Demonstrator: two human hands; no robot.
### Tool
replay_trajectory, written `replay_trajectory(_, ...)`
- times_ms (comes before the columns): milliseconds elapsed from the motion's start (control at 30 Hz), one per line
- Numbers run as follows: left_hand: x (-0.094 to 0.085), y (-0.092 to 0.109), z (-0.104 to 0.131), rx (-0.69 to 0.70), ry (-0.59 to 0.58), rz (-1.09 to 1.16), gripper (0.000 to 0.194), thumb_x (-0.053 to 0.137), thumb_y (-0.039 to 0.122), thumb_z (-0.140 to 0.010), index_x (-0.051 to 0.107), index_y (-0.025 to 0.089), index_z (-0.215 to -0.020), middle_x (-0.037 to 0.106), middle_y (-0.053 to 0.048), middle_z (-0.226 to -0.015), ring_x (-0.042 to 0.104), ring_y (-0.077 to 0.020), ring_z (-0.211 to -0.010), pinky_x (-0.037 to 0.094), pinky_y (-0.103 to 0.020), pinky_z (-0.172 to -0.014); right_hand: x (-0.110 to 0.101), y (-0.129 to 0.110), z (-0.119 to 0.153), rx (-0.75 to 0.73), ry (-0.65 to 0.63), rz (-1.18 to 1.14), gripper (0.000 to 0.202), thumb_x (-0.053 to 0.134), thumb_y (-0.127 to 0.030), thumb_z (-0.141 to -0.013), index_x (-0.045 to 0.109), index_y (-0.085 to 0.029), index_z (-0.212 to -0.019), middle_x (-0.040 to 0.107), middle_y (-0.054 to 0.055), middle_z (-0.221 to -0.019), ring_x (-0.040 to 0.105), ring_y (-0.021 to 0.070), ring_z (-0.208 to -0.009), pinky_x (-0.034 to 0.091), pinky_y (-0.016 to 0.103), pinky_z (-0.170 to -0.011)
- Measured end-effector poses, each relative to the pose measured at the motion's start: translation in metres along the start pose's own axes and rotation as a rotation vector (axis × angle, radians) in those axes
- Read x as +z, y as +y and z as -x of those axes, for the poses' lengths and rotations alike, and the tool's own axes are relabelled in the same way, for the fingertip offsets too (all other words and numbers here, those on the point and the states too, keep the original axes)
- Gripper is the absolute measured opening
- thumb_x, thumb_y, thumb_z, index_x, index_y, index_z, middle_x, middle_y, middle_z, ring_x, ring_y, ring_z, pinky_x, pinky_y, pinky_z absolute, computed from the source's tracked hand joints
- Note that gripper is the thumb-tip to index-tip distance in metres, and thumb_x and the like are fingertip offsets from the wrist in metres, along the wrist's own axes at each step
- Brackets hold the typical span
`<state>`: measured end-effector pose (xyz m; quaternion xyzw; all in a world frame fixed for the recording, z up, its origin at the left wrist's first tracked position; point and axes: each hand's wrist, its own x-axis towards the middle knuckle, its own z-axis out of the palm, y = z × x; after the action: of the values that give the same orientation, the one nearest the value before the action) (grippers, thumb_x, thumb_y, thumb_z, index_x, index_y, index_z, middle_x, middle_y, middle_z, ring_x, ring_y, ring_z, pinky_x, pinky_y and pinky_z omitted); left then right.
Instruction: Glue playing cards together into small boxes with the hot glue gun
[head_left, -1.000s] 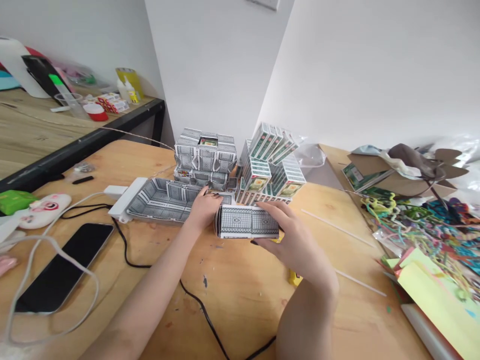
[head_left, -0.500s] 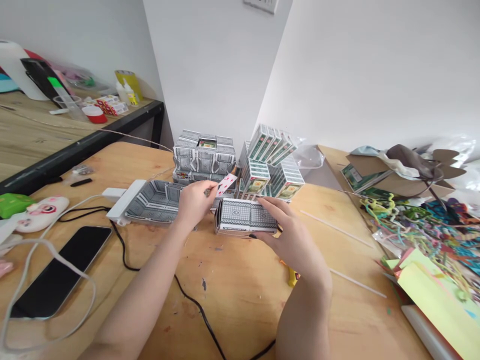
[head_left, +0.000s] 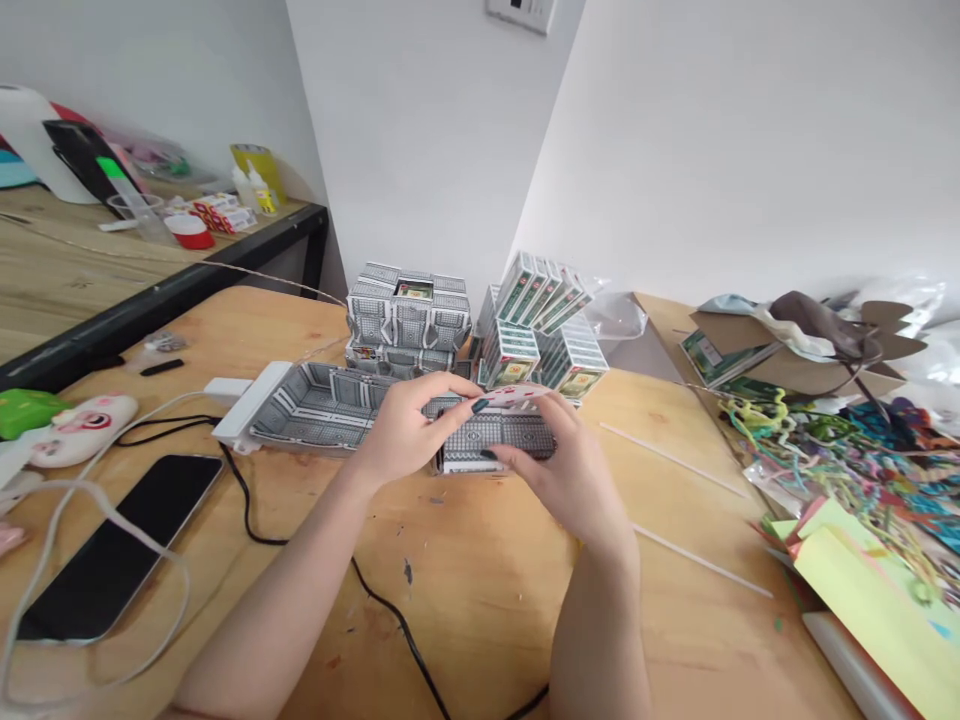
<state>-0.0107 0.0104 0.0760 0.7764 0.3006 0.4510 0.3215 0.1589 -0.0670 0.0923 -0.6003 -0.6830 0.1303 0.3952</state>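
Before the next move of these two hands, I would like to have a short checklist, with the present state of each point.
1. Left hand on the red-marked card: ok, at its left end.
2. Right hand at the card's other end: ok; grip firmness cannot tell.
3. Card lined up with the patterned block: cannot tell.
4. Black cable apart from the block: ok.
5. Phone away from both hands: ok.

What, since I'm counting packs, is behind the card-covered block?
Green-and-white card packs stand behind the block; the red-pipped playing card hides part of their base.
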Motion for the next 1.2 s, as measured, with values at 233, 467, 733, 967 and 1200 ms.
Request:
replay_trajectory(233, 0.005, 0.004, 0.001, 0.004, -0.04, -0.066, 0.017, 0.05, 0.024, -0.083, 0.064, 0.02, -0.09, 0.068, -0.002, -0.088, 0.063, -0.0143, -0.081, 0.049, -0.025, -0.076, 0.018, 0.004, -0.009, 0.133, 0.239, -0.19, 0.02, 0.056, -0.037, -0.078, 0.056, -0.022, -0.09, 0.064, 0.001, -0.078, 0.058, 0.014, -0.065, 0.047, 0.025, -0.058)
replay_trajectory(467, -0.01, -0.001, 0.007, -0.025, -0.376, 0.051, 0.097, 0.08, 0.041, -0.048, 0.031, 0.026, -0.13, 0.043, -0.011, -0.131, 0.044, -0.0277, -0.119, 0.04, -0.039, -0.096, 0.017, 0.003, -0.01, 0.201, 0.311, 0.001, 0.017, 0.05, -0.037, -0.08, 0.053, -0.021, -0.075, 0.057, -0.003, -0.058, 0.05, 0.0113, -0.047, 0.04, 0.022, -0.047)
replay_trajectory(733, -0.021, -0.003, 0.008, -0.175, -0.46, -0.1, 0.06, 0.073, 0.024, -0.056, 0.043, 0.025, -0.108, 0.056, -0.003, -0.102, 0.057, -0.02, -0.088, 0.046, -0.032, -0.071, 0.014, 0.013, -0.011, 0.37, 0.451, -0.214, 0.024, 0.054, -0.044, -0.076, 0.052, -0.021, -0.082, 0.062, 0.001, -0.064, 0.055, 0.0137, -0.044, 0.044, 0.025, -0.042)
replay_trajectory(967, -0.025, 0.004, 0.004, -0.082, -0.498, 0.013, 0.047, 0.07, 0.024, -0.061, 0.049, 0.023, -0.103, 0.055, -0.006, -0.113, 0.056, -0.0203, -0.097, 0.046, -0.031, -0.078, 0.007, -0.003, -0.008, 0.375, 0.411, -0.571, 0.03, 0.061, -0.041, -0.074, 0.05, -0.02, -0.093, 0.065, 0.007, -0.094, 0.064, 0.0157, -0.053, 0.054, 0.029, -0.049)
replay_trajectory(1200, -0.026, 0.007, 0.005, -0.154, -0.504, 0.06, 0.055, 0.071, 0.021, -0.06, 0.047, 0.024, -0.109, 0.058, -0.005, -0.111, 0.059, -0.0214, -0.096, 0.048, -0.031, -0.076, 0.013, -0.004, -0.008, 0.334, 0.257, -0.581, 0.028, 0.057, -0.038, -0.076, 0.05, -0.021, -0.097, 0.066, 0.008, -0.094, 0.066, 0.0223, -0.079, 0.059, 0.036, -0.061)
